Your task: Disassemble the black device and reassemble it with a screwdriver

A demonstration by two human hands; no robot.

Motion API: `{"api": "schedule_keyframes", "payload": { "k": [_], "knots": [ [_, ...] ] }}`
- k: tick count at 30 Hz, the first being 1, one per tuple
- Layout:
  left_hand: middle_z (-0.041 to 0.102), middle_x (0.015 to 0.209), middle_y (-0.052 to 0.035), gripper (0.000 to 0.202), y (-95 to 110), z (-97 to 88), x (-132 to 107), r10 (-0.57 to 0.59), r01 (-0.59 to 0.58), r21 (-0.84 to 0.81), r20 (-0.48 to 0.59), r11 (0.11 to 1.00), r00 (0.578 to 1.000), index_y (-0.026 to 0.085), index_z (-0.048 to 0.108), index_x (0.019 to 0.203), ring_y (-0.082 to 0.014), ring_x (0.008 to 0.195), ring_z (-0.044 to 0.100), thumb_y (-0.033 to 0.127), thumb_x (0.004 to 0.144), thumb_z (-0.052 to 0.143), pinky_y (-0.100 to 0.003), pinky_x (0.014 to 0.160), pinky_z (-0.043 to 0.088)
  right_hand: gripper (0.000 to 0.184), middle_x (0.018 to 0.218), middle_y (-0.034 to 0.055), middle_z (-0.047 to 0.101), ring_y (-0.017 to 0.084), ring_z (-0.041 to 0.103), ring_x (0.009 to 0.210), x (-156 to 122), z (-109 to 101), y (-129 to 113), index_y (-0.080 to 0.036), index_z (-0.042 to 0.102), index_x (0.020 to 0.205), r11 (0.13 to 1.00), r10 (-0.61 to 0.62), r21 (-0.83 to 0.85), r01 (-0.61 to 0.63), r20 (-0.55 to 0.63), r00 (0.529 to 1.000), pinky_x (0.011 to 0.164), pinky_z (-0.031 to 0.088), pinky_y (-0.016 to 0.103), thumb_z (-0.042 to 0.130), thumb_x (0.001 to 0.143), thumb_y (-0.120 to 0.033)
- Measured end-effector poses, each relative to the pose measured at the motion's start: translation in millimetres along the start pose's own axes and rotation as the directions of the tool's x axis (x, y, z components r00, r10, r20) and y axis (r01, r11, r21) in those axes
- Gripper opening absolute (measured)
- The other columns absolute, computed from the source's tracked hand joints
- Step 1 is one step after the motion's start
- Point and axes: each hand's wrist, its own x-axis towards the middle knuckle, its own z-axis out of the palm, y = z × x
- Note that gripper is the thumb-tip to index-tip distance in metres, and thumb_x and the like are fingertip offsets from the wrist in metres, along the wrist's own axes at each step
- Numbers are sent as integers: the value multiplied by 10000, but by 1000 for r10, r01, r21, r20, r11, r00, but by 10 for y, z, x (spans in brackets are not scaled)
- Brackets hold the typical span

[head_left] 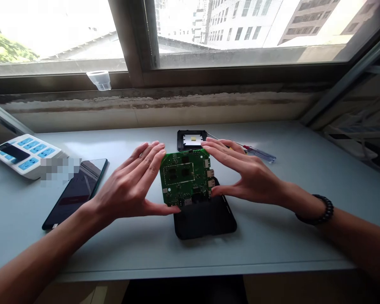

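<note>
Head view: left hand and right hand — fingers spread, tips clamped on opposite edges — hold the circuit board between them, over a black case. Just beyond the right fingertips: screwdriver. Left of the left fingers: phone.

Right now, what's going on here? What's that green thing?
A person is holding a green circuit board by its edges between their left hand and right hand, over a black case. A black frame and a screwdriver lie just beyond the board, and a phone and a power strip sit on the desk to the left.
</note>
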Motion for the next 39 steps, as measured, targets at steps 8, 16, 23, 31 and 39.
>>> {"api": "schedule_keyframes", "payload": {
  "k": [8,16,23,31,39],
  "knots": [
    [639,1310,-346,1060,-70,60,78,7,-7,-4,39,1000,999,-83,371,1484,-432,1273,632,713,859,686,-556,1123,514,955,1508,211,533,301,483,1450,-18,-40,28,-112,356,1596,999,45,-27,-45,-19,999,1209,449,452,787,812,-448],
    [636,1331,-330,1072,-97,66,94,6,-5,-8,77,1000,997,-51,343,1499,-415,1315,604,762,864,633,-547,1144,495,972,1526,189,520,322,492,1440,-39,-32,38,-108,348,1604,998,62,-16,-62,-13,998,1215,456,443,782,807,-458],
    [607,1402,-293,1129,-76,51,16,-14,15,-14,49,1000,999,17,248,1576,-399,1346,583,760,838,670,-540,1165,478,937,1517,158,539,319,522,1417,-7,-26,-37,-134,353,1602,996,67,-60,-68,-25,997,1190,486,465,763,828,-466],
    [606,1435,-202,1122,-58,-24,-18,-62,62,22,1,998,998,144,156,1624,-355,1329,610,798,839,619,-542,1159,491,990,1550,121,512,342,527,1411,41,-111,-167,-222,263,1643,998,21,-61,-25,-74,997,1192,490,517,782,821,-414],
    [620,1420,-194,1072,-76,13,-17,45,-41,28,-151,999,988,58,232,1618,-345,1332,608,713,872,638,-450,1218,450,978,1549,130,511,351,526,1406,56,-101,-160,-176,296,1630,997,-35,-65,28,-108,993,1209,476,495,797,817,-388]
  ]
}}
